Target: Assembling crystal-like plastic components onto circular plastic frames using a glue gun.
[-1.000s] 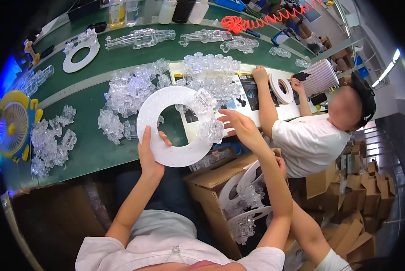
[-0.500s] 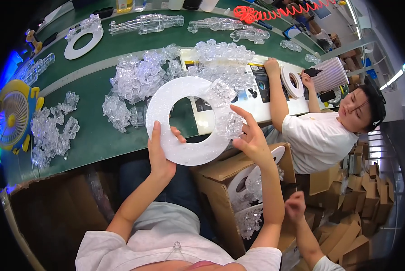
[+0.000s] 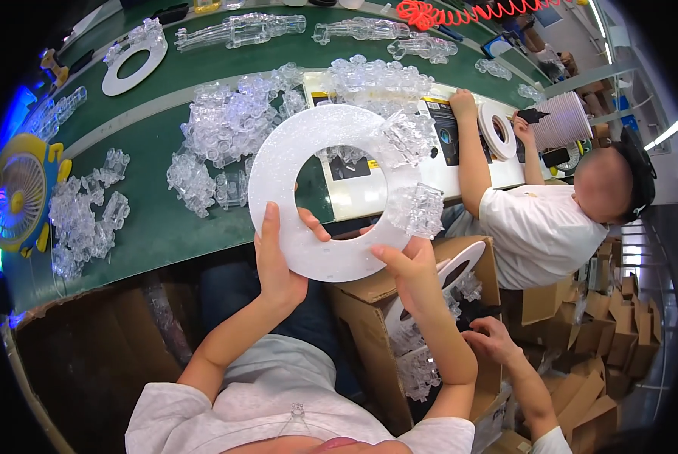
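A flat white ring (image 3: 280, 170) is held up over the bench's front edge, between my two hands. Two clear plastic clusters (image 3: 408, 140) sit on its right side. My left hand (image 3: 280, 261) grips the lower left rim, thumb on the face and fingers showing through the hole. At the lower right, my right hand (image 3: 414, 272) pinches the ring, thumb on the face just below the lower clear cluster (image 3: 417, 210). Behind the ring, a heap of clear plastic parts (image 3: 229, 113) lies on the green bench (image 3: 150, 234).
A yellow-and-blue fan (image 3: 23, 197) stands at the left. Another ring with clear parts (image 3: 134, 69) lies at the far left. Below my right arm, an open carton (image 3: 361, 310) holds similar rings. A co-worker (image 3: 539, 227) sits at the right; another person's hand (image 3: 494, 340) reaches into the carton.
The ring has moved slightly up and right. My right hand has shifted from the clear clusters to the ring's lower rim. Another person's hand has come to the carton.
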Action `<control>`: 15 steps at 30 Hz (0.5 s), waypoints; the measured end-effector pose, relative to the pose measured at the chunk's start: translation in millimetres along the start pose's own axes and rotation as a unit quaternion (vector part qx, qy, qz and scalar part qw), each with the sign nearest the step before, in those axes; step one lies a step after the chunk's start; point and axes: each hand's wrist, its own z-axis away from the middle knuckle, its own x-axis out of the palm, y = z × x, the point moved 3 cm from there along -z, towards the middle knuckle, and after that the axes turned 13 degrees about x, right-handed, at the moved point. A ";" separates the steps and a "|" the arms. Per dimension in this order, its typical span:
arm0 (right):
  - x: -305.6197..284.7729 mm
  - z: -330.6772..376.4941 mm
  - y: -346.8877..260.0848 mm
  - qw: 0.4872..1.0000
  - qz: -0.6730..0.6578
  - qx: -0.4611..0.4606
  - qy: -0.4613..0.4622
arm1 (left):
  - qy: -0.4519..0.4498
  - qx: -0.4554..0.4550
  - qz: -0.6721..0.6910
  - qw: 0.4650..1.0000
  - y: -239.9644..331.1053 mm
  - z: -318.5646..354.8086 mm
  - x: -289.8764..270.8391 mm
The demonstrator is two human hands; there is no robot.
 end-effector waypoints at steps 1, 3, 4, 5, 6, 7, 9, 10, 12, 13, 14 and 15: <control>-1.6 2.5 0.2 1.000 -0.003 0.004 0.023 | -0.009 0.014 0.016 1.000 -0.4 1.0 3.8; 11.9 -4.9 3.4 1.000 -0.007 -0.003 0.016 | -0.002 0.052 0.014 0.999 10.3 -1.1 -3.8; 16.9 -9.3 7.1 1.000 -0.009 -0.014 0.022 | -0.009 0.063 0.016 0.998 16.0 -1.6 -8.3; 15.0 -3.3 4.2 0.999 -0.003 -0.017 0.034 | -0.028 0.055 0.039 0.997 13.2 -0.3 -3.4; 12.9 2.0 1.9 0.998 -0.011 -0.022 0.052 | -0.032 0.047 0.048 0.997 11.8 0.5 -1.0; 11.0 7.2 -0.5 0.997 -0.019 -0.027 0.068 | -0.054 0.021 0.041 0.997 10.5 1.4 1.3; 7.8 11.8 -0.9 0.995 -0.030 -0.019 0.093 | -0.072 -0.002 0.027 0.997 13.1 2.9 8.6; 5.5 14.5 -1.8 0.992 -0.041 -0.014 0.116 | -0.082 -0.016 -0.002 0.997 13.6 4.8 15.2; 8.0 20.1 -6.9 0.990 -0.054 -0.027 0.130 | -0.124 -0.072 -0.023 0.989 14.8 8.6 16.1; 8.3 23.2 -9.7 0.986 -0.066 -0.044 0.144 | -0.123 -0.076 -0.024 0.989 15.7 12.1 16.2; 7.5 24.9 -11.3 0.987 -0.050 -0.045 0.145 | -0.133 -0.106 -0.025 0.985 14.8 16.4 19.2; 6.9 27.5 -14.0 0.986 -0.051 -0.044 0.150 | -0.144 -0.135 -0.026 0.980 13.7 19.5 22.5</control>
